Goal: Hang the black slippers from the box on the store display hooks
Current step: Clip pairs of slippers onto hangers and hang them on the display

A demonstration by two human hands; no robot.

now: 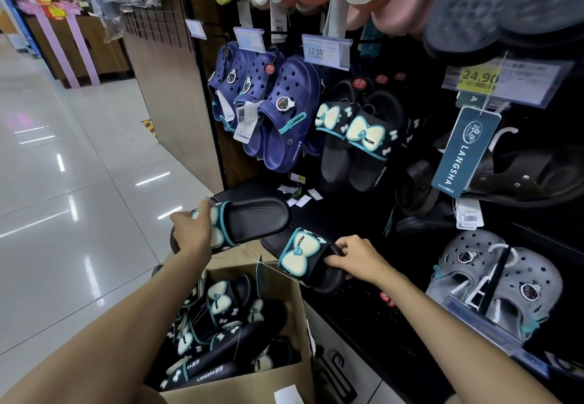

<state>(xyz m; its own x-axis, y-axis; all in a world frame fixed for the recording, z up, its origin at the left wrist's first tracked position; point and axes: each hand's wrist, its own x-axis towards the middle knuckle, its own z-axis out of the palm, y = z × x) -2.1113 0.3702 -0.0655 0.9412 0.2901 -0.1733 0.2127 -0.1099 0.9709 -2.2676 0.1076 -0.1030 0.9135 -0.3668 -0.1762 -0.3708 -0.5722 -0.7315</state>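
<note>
**One Pair Up, One Pair in Hand, Many Still in the Box**

A person stands by a dark shop wall full of shoes. The left hand (192, 233) is curled round the strap end of a black rubber slipper with a cream bow and teal trim (240, 219). The grip is closed tight on that slipper. The right hand (357, 261) holds the second black bow slipper (303, 255), with its fingers hooked over the edge, so this grip is clamped too. Both slippers are in the air, just above the box and below the hooks. They sit close together and seem to touch at their tips. A thin white tag string hangs down from the second one.

Higher up on the wall, a matching pair of black bow slippers (354, 138) already hangs under a white price label reading 12.00 (325, 51). That part looks done. Next to them hang dark blue clogs with round holes (278, 110). Lower on the right are grey clogs with holes (499, 280).

Down below is the brown cardboard box (294, 302). It is open, and many more black bow slippers (218, 324) lie piled inside.

So the job looks like it is only just started. The pair in hand is not yet on a hook. After that, the whole pile in the box still waits. I cannot tell which hook this pair is meant for.
</note>
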